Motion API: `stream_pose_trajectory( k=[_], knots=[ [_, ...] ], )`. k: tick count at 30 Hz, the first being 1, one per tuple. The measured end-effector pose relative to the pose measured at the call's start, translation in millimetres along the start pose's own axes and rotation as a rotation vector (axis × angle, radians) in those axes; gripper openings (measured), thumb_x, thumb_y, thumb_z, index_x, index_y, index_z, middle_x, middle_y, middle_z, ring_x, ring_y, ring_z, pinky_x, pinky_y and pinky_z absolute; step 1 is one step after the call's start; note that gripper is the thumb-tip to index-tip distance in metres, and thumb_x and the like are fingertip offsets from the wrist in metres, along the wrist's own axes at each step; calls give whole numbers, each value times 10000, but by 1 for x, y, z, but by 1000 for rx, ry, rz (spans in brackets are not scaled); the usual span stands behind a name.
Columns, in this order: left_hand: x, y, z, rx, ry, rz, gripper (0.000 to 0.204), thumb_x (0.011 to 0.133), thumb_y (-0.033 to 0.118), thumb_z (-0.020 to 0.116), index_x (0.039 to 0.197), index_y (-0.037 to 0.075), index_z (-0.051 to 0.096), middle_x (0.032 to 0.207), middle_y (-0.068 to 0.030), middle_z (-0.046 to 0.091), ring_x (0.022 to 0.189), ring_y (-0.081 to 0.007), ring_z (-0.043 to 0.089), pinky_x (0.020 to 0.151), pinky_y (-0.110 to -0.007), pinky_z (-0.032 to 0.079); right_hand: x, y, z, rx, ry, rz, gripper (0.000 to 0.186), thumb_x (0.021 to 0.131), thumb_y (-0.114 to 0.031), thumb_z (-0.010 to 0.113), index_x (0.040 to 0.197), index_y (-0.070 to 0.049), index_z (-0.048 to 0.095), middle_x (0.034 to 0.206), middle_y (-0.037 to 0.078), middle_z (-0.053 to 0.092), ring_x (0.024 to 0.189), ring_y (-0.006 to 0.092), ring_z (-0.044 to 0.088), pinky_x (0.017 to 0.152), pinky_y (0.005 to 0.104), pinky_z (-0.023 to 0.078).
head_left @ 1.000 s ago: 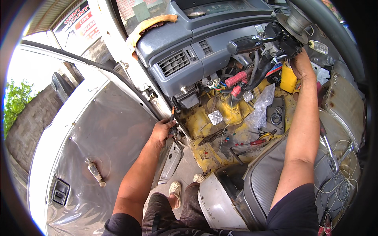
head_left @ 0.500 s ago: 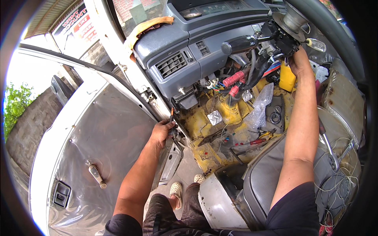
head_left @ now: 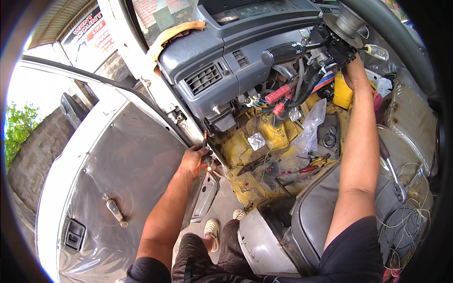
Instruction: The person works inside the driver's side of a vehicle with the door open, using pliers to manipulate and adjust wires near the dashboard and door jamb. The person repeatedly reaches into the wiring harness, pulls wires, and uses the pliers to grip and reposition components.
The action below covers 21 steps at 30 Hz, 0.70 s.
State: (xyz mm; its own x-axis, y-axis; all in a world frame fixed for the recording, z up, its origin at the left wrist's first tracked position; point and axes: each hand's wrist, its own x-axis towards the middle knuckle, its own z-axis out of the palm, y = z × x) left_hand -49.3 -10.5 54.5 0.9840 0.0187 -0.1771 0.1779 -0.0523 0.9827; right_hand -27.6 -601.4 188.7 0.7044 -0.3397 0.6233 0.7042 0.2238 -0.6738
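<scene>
My left hand (head_left: 193, 159) grips a slim orange-and-black tool (head_left: 205, 139) beside the door opening. A small lamp (head_left: 209, 168) glows just below that hand. My right hand (head_left: 357, 74) reaches up beneath the black column switch assembly (head_left: 331, 49), its fingers mostly hidden behind it. Close to that hand are a yellow container (head_left: 343, 91) and a screwdriver (head_left: 376, 52) with a clear handle. Red cylindrical parts (head_left: 278, 94) and coloured wires (head_left: 259, 104) hang under the grey dashboard (head_left: 198, 56).
The open door (head_left: 122, 155) stands at left. Pliers (head_left: 321, 160), dark tools (head_left: 250, 166) and bubble wrap (head_left: 311, 132) lie on the yellow floor pan (head_left: 226, 144). At right, the grey seat (head_left: 311, 217) carries a ratchet (head_left: 398, 186) and tangled wire (head_left: 401, 226).
The lamp below my left hand now shines, where earlier no glow showed. My right hand has shifted slightly left. The dashboard sits a little higher and further left in view.
</scene>
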Motion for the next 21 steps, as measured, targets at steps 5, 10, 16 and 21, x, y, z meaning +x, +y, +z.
stream_pose_trajectory(
  k=[5, 10, 16, 21],
  knots=[
    [-3, 3, 2, 35, 13, -7, 226, 1035, 146, 701, 1222, 22, 675, 987, -73, 777, 789, -183, 753, 645, -323, 627, -4, -8, -24, -304, -98, -81, 374, 910, 50, 626, 1271, 9, 717, 1186, 66, 766, 1049, 142, 690, 980, 300, 519],
    [-2, 2, 3, 21, -2, -5, 222, 1037, 155, 700, 1217, 27, 681, 980, -65, 780, 769, -172, 752, 634, -313, 621, -10, -14, -19, -556, -32, -124, 330, 919, 47, 629, 1225, 6, 746, 1135, 51, 775, 1029, 124, 687, 958, 282, 516],
    [-2, 1, -1, 5, -8, 0, 242, 1042, 143, 691, 1243, 11, 661, 979, -75, 776, 763, -176, 751, 641, -320, 627, -10, -18, -15, -681, -5, -150, 304, 943, 39, 605, 1205, 8, 756, 1123, 45, 776, 1007, 119, 678, 936, 277, 513],
    [-1, 0, 0, 18, 19, -16, 234, 1039, 141, 698, 1230, 11, 661, 978, -73, 775, 784, -172, 751, 648, -328, 629, -12, -18, -15, -736, -20, -221, 309, 952, 11, 591, 1214, 8, 754, 1114, 53, 777, 1005, 145, 675, 955, 297, 502]
  ],
)
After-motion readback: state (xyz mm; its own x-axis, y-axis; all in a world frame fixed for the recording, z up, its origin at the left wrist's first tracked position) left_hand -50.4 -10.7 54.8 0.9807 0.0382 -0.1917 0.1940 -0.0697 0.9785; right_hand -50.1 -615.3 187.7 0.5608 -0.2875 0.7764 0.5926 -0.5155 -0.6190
